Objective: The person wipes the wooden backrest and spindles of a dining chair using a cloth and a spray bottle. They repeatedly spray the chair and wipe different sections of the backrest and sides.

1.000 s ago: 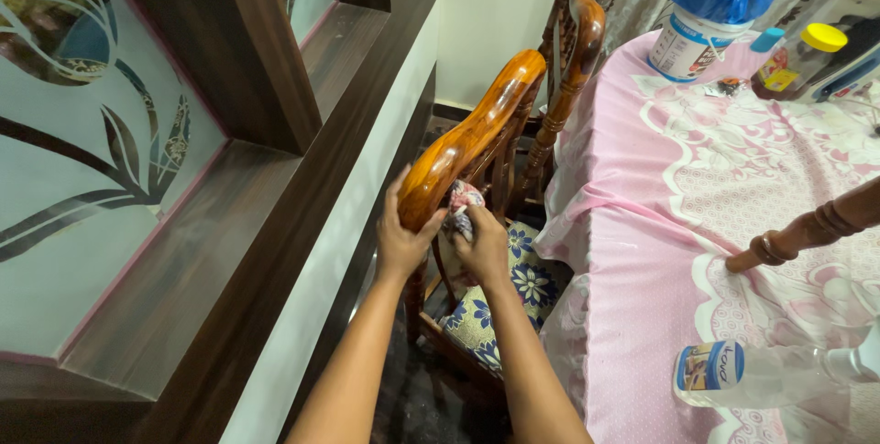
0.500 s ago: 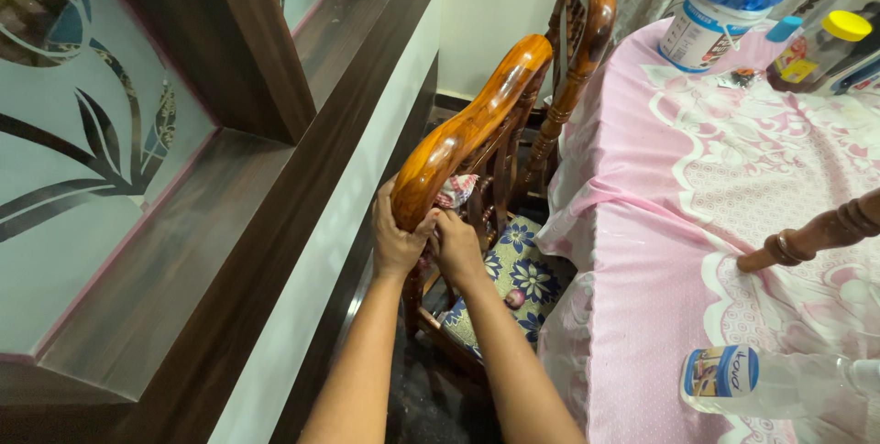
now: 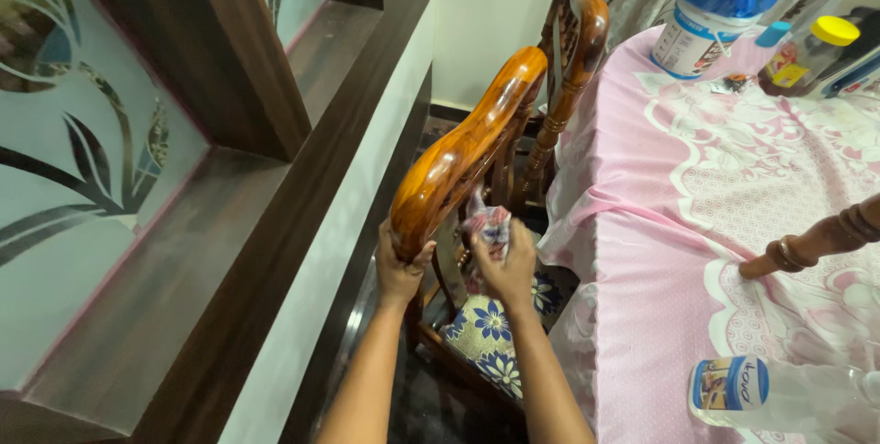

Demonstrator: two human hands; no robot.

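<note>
A polished wooden chair [image 3: 467, 151] stands beside the table, its curved top rail running away from me. My left hand [image 3: 400, 265] grips the near end of that rail. My right hand [image 3: 503, 265] holds a crumpled patterned cloth [image 3: 486, 222] pressed against the chair's back slats just under the rail. The chair's seat cushion [image 3: 486, 339] with blue flowers shows below my forearms.
A table with a pink patterned tablecloth [image 3: 733, 224] fills the right. On it lie a clear plastic bottle [image 3: 779, 394], a white tub topped with a blue bag [image 3: 720, 9], a yellow-lidded jar [image 3: 820, 45]. A second chair [image 3: 577, 41] stands farther back. A dark wooden window frame [image 3: 275, 132] runs along the left.
My right hand with the cloth has shifted slightly along the slats under the rail. The left hand has kept its grip on the rail's end.
</note>
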